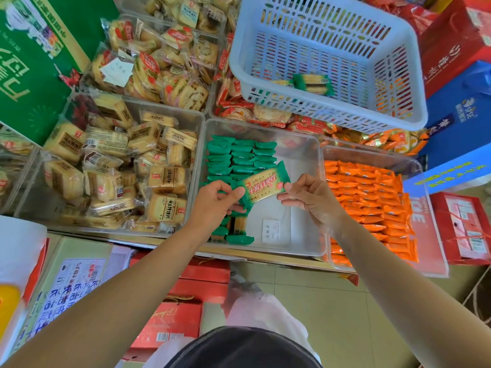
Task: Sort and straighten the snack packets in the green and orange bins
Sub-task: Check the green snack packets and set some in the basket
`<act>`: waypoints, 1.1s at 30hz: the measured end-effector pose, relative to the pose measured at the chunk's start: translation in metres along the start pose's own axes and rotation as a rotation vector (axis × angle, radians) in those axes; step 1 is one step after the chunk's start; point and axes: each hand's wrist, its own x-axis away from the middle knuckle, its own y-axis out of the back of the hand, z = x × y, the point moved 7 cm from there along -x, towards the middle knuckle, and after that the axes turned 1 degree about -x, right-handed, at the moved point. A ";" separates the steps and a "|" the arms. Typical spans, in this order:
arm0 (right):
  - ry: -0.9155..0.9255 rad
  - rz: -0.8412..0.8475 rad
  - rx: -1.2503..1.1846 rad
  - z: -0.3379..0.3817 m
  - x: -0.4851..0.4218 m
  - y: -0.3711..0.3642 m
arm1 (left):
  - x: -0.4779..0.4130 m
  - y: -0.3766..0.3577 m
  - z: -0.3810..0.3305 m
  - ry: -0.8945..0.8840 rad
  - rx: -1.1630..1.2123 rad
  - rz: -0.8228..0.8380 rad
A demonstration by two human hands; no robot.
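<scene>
A green cracker packet (pixel 263 185) hangs face up over a clear bin (pixel 300 152). My left hand (pixel 216 200) pinches its lower left end, and my right hand (pixel 309 196) pinches its right end. Below it, rows of green packets (pixel 239 158) stand on edge along the bin's left side. The bin's right half shows bare bottom with a white label (pixel 271 230). To the right, another clear bin (pixel 419 181) holds tidy rows of orange packets (pixel 372 197).
A pale blue perforated basket (pixel 318 110) sits tilted behind the bins, with green packets (pixel 313 83) inside. Clear bins of beige biscuit packs (pixel 119 168) lie to the left. Red and blue gift boxes (pixel 462 123) stand on the right; cartons sit below the shelf edge.
</scene>
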 end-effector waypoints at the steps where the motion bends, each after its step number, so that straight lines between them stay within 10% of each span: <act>1: -0.004 -0.004 0.001 0.000 0.000 0.000 | 0.000 0.000 0.000 -0.003 -0.011 0.000; 7: -0.020 -0.013 -0.031 -0.001 0.000 -0.001 | 0.001 0.000 0.000 -0.079 -0.108 0.040; 17: -0.323 -0.041 -0.294 -0.020 -0.006 -0.008 | 0.014 -0.012 -0.023 -0.587 -0.915 -0.012; 33: 0.348 -0.135 0.363 0.024 -0.058 0.000 | -0.047 -0.030 0.021 -0.323 -1.617 0.219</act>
